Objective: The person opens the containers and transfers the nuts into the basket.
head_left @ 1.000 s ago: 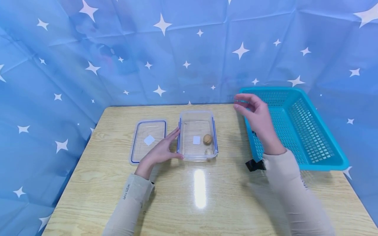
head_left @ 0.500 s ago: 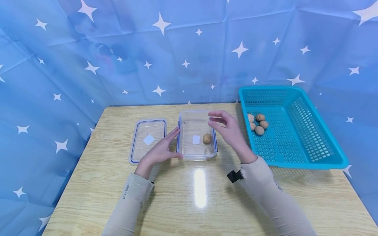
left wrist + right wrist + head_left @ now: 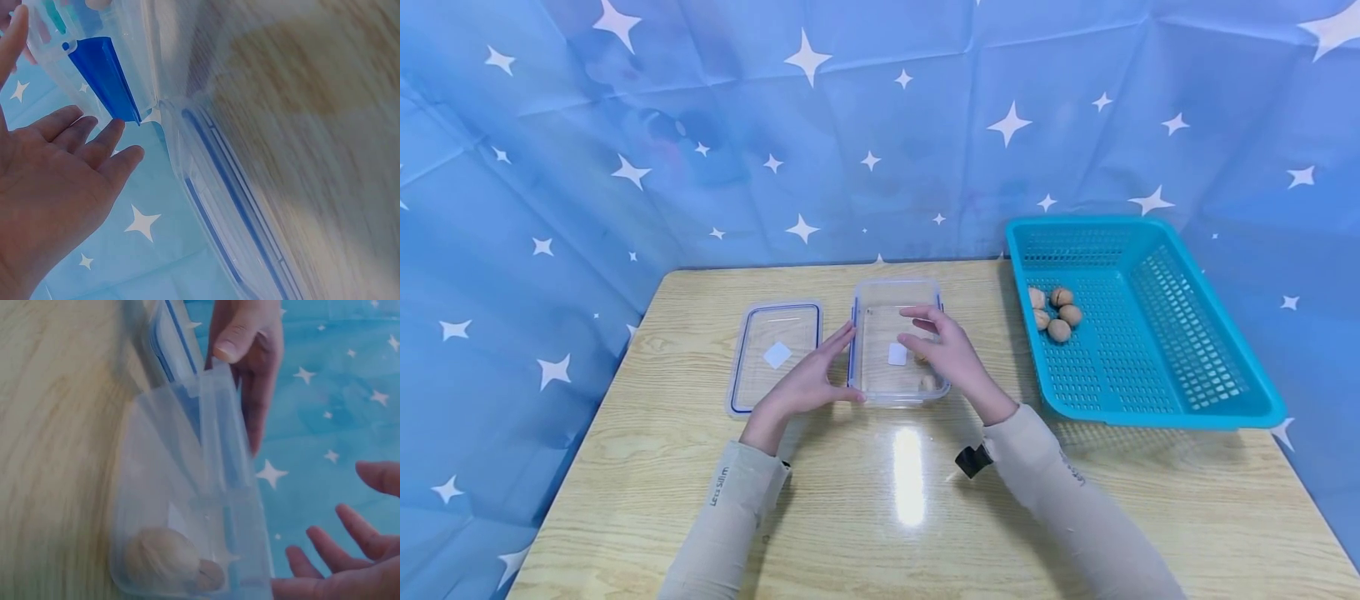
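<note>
A clear plastic food container (image 3: 897,292) with blue side latches stands without its lid at mid-table. Two walnuts lie in its near right part: one walnut (image 3: 928,383) shows, the other is mostly behind my right hand. Both appear through the wall in the right wrist view, the larger walnut (image 3: 161,559) in front. My left hand (image 3: 805,385) rests along the container's left side, thumb by the near corner, fingers fairly straight beside the blue latch (image 3: 105,78). Over the container's right side hovers my right hand (image 3: 951,357); its fingers (image 3: 331,553) are spread, with nothing seen between them.
Left of the container lies its clear lid (image 3: 758,354) with a blue seal and white sticker. A turquoise basket (image 3: 1213,333) stands at the right, several walnuts (image 3: 1060,331) along its left side. Behind the wooden table (image 3: 820,517) hangs a starry blue cloth (image 3: 737,108).
My right hand has swung left from above the basket to over the container, uncovering the basket's walnuts. My left hand has stayed by the container.
</note>
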Motion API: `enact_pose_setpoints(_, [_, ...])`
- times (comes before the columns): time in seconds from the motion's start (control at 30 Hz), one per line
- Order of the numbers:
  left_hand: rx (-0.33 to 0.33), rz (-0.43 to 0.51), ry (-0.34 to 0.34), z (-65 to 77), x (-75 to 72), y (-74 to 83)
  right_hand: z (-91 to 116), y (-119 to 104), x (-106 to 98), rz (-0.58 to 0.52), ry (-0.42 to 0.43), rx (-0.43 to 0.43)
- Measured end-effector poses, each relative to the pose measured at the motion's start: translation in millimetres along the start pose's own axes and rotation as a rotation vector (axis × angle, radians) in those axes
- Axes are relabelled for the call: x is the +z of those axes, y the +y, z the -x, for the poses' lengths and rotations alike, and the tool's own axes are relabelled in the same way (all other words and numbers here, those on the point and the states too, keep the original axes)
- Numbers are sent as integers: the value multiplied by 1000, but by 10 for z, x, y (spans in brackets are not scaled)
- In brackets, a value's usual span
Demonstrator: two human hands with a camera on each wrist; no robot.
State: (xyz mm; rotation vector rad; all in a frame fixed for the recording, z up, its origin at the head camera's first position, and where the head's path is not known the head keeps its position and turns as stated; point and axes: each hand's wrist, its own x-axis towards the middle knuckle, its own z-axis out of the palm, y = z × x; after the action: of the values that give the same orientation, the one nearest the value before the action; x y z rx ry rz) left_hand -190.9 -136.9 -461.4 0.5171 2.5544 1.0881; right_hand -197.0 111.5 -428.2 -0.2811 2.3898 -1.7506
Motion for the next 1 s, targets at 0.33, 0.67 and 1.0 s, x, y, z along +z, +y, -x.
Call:
enact_pose_setpoints(0.33, [19, -1, -3, 7, -1, -1, -103, 147, 201, 188, -28, -21])
enact_pose_setpoints(0.67, [25, 5, -2, 8, -4, -5, -163, 209, 302, 265, -67, 40])
enact_pose_setpoints(1.0, [24, -2, -3, 9, -8, 13, -238, 345, 404, 268, -291, 55])
